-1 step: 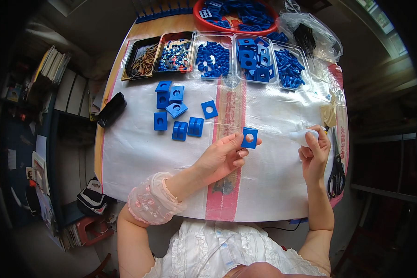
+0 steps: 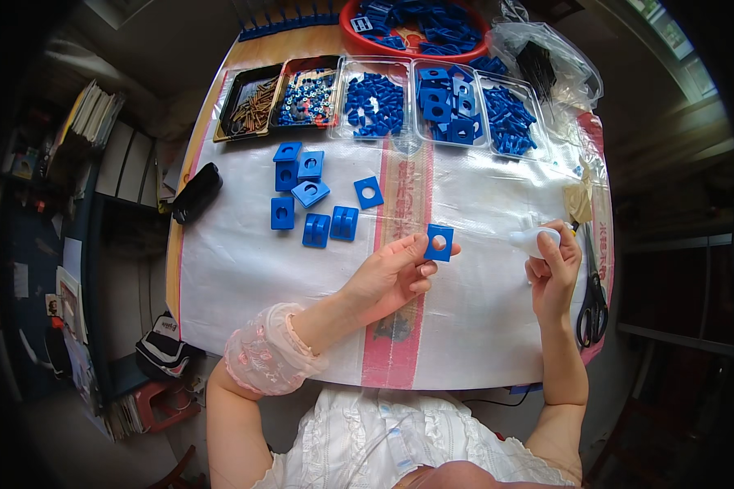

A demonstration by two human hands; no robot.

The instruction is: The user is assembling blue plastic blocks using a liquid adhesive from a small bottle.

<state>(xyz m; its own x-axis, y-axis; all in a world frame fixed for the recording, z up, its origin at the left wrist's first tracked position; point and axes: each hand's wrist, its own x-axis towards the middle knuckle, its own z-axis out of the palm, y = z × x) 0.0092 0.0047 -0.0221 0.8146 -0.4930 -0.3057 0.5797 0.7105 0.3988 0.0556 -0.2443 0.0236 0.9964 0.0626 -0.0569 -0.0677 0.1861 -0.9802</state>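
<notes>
A blue square plastic plate with a round hole (image 2: pixel 439 243) is pinched between the thumb and fingers of my left hand (image 2: pixel 400 267), above the middle of the table. My right hand (image 2: pixel 556 265) is closed round a small white squeeze bottle (image 2: pixel 537 241), its narrow tip pointing left toward the plate but well apart from it. Beyond my left hand lies a loose blue plate with a hole (image 2: pixel 369 193). Farther left are several blue blocks (image 2: pixel 282 213), some lying flat with their holes up. Two others, one of them a ribbed blue block (image 2: pixel 343 223), show curved ridges.
Along the far side stand black trays of brass-coloured screws (image 2: pixel 253 110) and small nuts (image 2: pixel 306 98), then clear trays of blue parts (image 2: pixel 375 104). Behind them is a red basin (image 2: pixel 351 37). Black scissors (image 2: pixel 594 314) lie at the right edge, a black case (image 2: pixel 197 194) at the left.
</notes>
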